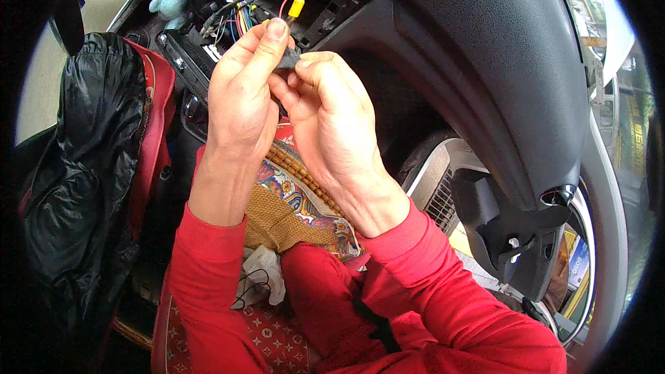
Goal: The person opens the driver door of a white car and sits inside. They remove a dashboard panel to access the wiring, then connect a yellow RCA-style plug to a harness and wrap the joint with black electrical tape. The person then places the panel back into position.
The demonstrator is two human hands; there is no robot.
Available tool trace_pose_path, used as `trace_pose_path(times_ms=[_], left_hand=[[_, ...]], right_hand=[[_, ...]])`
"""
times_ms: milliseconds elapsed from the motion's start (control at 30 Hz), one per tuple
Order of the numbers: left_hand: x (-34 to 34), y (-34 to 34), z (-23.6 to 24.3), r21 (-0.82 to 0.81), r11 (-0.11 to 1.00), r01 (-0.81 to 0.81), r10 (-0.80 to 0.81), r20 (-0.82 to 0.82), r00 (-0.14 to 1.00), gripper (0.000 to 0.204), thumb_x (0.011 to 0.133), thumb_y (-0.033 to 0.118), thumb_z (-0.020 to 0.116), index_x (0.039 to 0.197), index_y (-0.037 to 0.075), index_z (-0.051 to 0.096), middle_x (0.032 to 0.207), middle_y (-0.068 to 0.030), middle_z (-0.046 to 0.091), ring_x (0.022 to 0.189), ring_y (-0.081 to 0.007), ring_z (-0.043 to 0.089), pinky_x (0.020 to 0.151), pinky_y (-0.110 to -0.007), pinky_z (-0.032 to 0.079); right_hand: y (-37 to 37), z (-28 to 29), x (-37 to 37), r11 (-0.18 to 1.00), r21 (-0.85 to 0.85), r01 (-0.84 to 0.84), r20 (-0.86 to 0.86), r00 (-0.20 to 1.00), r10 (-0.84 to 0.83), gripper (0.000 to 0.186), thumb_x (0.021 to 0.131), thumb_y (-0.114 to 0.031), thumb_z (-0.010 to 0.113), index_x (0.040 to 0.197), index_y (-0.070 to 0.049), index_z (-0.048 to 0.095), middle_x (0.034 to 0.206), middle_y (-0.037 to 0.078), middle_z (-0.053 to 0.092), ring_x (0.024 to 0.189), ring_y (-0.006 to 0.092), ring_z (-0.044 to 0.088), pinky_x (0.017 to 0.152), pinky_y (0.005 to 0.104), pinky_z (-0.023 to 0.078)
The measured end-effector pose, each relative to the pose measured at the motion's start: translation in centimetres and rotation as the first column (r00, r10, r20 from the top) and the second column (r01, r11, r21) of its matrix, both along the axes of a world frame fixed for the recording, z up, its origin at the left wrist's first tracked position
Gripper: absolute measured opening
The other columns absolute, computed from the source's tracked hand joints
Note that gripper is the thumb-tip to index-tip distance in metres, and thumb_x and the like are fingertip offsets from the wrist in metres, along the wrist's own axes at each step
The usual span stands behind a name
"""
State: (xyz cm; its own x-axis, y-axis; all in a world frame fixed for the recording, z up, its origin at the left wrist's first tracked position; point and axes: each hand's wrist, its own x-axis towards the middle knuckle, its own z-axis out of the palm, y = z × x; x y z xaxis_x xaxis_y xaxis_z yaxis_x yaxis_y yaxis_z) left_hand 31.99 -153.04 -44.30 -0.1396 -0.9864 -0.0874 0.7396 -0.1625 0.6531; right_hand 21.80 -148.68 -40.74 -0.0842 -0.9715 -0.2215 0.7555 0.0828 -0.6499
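Note:
Both my hands meet in front of the opened dashboard, fingers closed. My left hand (242, 90) pinches a cable with a yellow plug (298, 3) sticking up beyond the thumb, a thin red wire beside it. Between the two hands shows a small dark grey, tape-like piece (287, 60), pinched by my right hand (331, 100) between thumb and fingers. How the piece sits around the cable is hidden by my fingers. Just behind my left hand, a bundle of coloured wires (240, 10) comes out of the dashboard opening.
A blue-grey toy keychain (171, 3) hangs at the upper left. On the left, a black jacket (90, 166) covers a red seat. The black dashboard (485, 62) curves along the right, above a door storage pocket (512, 249). Crumpled white material (264, 270) lies by my legs.

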Motion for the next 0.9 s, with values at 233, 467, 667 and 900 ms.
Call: trace_pose_path(times_ms=[233, 467, 667, 900], left_hand=[[0.8, -0.6, 0.1, -0.018, 0.998, 0.052, -0.052, 0.006, 0.999, 0.021, 0.114, 0.023, 0.063, 0.115, 0.003, 0.070, 0.101, -0.0017, 0.069, 0.091, -0.0082, 0.064, 0.084, -0.023, 0.052], [2.1, -0.6, 0.0, -0.004, 0.995, 0.095, -0.095, -0.028, 0.995, 0.025, 0.115, 0.027, 0.060, 0.120, 0.004, 0.069, 0.099, -0.0012, 0.067, 0.092, -0.0121, 0.064, 0.091, -0.033, 0.055], [3.0, -1.3, -0.2, -0.042, 0.990, 0.136, -0.138, -0.061, 0.989, 0.029, 0.116, 0.030, 0.058, 0.122, 0.003, 0.068, 0.099, -0.0025, 0.065, 0.094, -0.0141, 0.064, 0.087, -0.033, 0.053], [3.5, -1.3, -0.3, -0.042, 0.987, 0.155, -0.156, -0.030, 0.987, 0.031, 0.116, 0.030, 0.058, 0.123, 0.002, 0.068, 0.103, -0.0042, 0.065, 0.095, -0.0158, 0.065, 0.088, -0.034, 0.053]], right_hand=[[-0.2, 0.3, 0.1, 0.998, 0.063, -0.002, -0.311, 0.950, 0.021, 0.009, 0.109, -0.005, 0.061, 0.111, 0.003, 0.064, 0.107, 0.009, 0.071, 0.093, 0.0165, 0.073, 0.097, 0.0329, 0.062], [1.2, 1.2, -2.9, 0.992, -0.082, -0.095, -0.600, 0.799, 0.026, 0.040, 0.114, -0.012, 0.061, 0.150, 0.004, 0.057, 0.109, 0.009, 0.071, 0.083, 0.0122, 0.070, 0.076, 0.0285, 0.062], [1.8, 0.2, -5.6, 0.997, -0.082, -0.003, -0.811, 0.582, -0.065, 0.035, 0.111, -0.009, 0.065, 0.144, 0.002, 0.065, 0.126, 0.012, 0.075, 0.113, 0.0161, 0.071, 0.101, 0.0308, 0.058], [2.4, -2.0, -7.9, 0.967, 0.151, -0.207, -0.917, 0.335, 0.215, 0.032, 0.106, 0.002, 0.063, 0.137, -0.001, 0.069, 0.123, 0.007, 0.076, 0.114, 0.0151, 0.071, 0.103, 0.0307, 0.056]])
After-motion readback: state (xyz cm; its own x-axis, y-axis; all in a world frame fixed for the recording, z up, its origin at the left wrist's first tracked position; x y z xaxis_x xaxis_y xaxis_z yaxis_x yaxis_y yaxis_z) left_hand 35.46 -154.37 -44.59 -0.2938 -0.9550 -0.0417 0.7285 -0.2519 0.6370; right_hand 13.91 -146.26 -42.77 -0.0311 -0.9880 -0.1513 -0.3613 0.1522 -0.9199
